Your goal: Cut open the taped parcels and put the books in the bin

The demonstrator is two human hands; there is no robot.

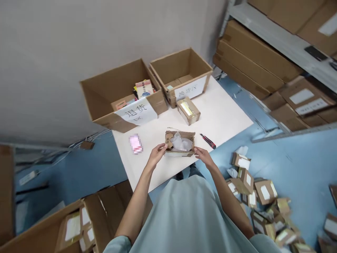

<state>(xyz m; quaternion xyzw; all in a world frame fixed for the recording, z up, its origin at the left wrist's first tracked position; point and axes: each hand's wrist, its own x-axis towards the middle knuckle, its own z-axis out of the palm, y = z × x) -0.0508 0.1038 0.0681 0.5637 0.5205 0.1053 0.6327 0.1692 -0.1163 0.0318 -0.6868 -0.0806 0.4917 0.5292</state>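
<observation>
A small opened cardboard box [180, 154] sits near the front edge of the white table, held at both ends. My left hand [158, 154] is closed on its left end, thumb at the rim. At the right end, the fingers of my right hand [204, 156] pinch the other side. Crumpled white wrapping [181, 143] fills most of the box, and a brown cardboard piece [169, 139] shows at its left. A red and black box cutter [207, 141] lies just right of the box. Behind it stands a taped, closed carton [189, 110].
Two large open cartons with handwritten labels, a left one [105, 121] holding packets and a right one [188, 92], stand at the table's back. A blurred pink item [136, 144] lies left. Shelving [276, 26] rises right; discarded boxes [265, 191] litter the floor.
</observation>
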